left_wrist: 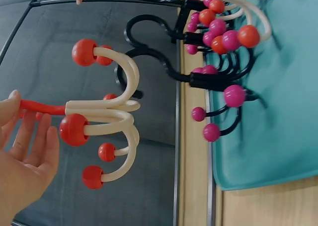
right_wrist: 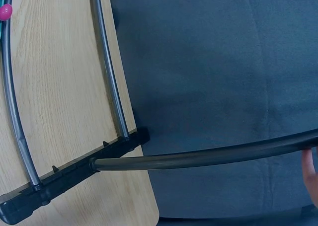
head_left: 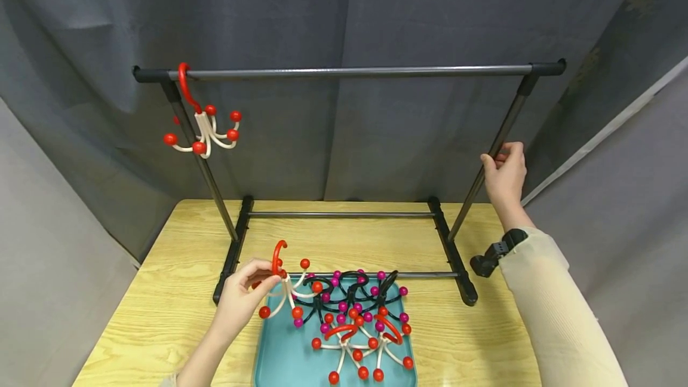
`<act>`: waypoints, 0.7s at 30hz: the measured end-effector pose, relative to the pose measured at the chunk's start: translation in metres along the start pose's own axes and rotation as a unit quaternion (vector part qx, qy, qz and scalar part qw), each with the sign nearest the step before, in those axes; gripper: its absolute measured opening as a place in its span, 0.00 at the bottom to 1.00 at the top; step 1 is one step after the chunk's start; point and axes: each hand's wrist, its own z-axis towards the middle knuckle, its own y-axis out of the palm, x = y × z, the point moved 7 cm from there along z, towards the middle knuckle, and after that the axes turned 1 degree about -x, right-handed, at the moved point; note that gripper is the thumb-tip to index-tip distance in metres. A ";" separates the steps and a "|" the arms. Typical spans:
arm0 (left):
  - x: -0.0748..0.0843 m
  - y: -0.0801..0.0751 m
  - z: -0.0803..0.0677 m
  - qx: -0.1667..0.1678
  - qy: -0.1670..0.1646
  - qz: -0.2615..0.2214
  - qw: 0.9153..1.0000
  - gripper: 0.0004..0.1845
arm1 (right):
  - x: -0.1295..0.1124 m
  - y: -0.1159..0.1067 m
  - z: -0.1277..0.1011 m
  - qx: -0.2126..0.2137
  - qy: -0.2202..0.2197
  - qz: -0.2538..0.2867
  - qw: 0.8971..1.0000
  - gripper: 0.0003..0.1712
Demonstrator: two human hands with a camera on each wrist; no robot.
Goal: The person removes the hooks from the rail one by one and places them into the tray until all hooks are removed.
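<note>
Red-tipped and cream-armed, the multi-prong hook point(head_left: 283, 291) is pinched by its red top loop in my left hand point(head_left: 243, 298), lifted just above the near-left corner of the teal tray point(head_left: 279, 357). I judge it best to raise it straight up — its prongs hang close to the tangled black and magenta hooks point(head_left: 355, 300) beside it and could snag. One matching hook point(head_left: 201, 121) already hangs at the far-left end of the rack's top bar point(head_left: 349, 71); the bar to its right is open. My right hand point(head_left: 505, 175) curls round the rack's right upright point(head_left: 486, 166), steadying the frame — worth keeping firm.
</note>
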 end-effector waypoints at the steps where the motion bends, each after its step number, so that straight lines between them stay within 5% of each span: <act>1: -0.006 0.000 -0.001 0.001 -0.007 -0.002 1.000 0.07 | 0.000 0.000 0.000 0.001 0.000 0.000 1.000 0.25; 13: -0.024 0.008 -0.018 -0.006 -0.021 0.015 1.000 0.06 | 0.001 0.001 0.000 -0.002 -0.009 -0.002 1.000 0.25; 21: -0.043 0.022 -0.030 -0.036 -0.095 0.026 0.994 0.07 | 0.001 0.001 0.001 -0.010 -0.011 0.005 1.000 0.25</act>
